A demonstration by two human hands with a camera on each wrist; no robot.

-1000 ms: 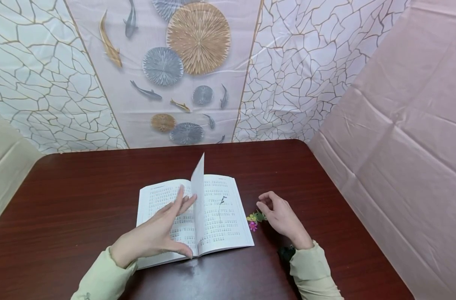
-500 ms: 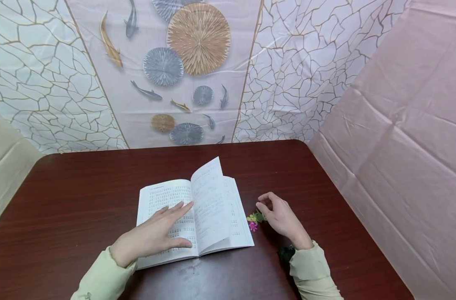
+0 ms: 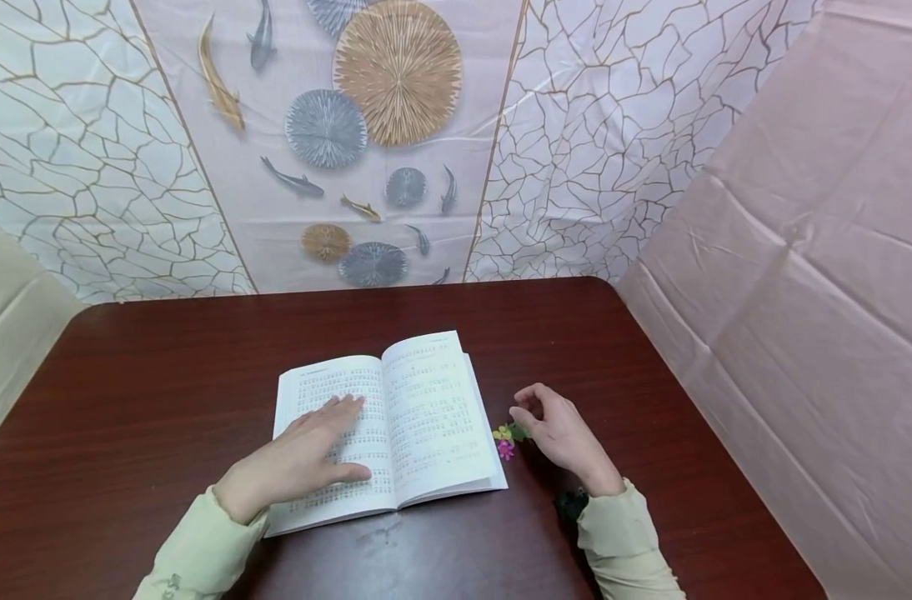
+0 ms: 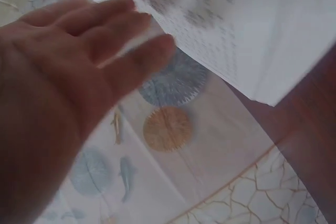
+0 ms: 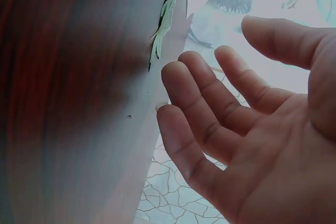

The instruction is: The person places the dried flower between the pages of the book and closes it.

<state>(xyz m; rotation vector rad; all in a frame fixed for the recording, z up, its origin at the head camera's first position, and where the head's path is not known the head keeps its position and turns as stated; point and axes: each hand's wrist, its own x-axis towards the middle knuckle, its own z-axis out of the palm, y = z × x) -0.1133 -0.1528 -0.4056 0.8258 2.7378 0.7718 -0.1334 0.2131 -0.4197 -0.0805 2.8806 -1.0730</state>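
Observation:
An open book (image 3: 429, 425) with printed pages lies in the middle of the table. Over its left page is my left hand (image 3: 294, 467), fingers extended and thumb spread; whether it touches the paper I cannot tell. The left wrist view shows those fingers beside the book's page (image 4: 252, 40). To the right of the book, my right hand (image 3: 564, 433) is by the table with loosely bent fingers and holds nothing. Small pink and yellow artificial flowers (image 3: 505, 443) lie between it and the book, partly covered by the hand. Their green leaf (image 5: 164, 22) shows in the right wrist view.
The dark red-brown table (image 3: 163, 375) extends around the book. A patterned cloth backdrop (image 3: 613, 125) hangs behind it, and a pinkish cloth (image 3: 816, 292) slopes along the right side.
An upright page has fallen to the right, covering the page with the thin dried sprig. My left hand has drawn back left and lower over the left page. The right hand has stayed nearly still.

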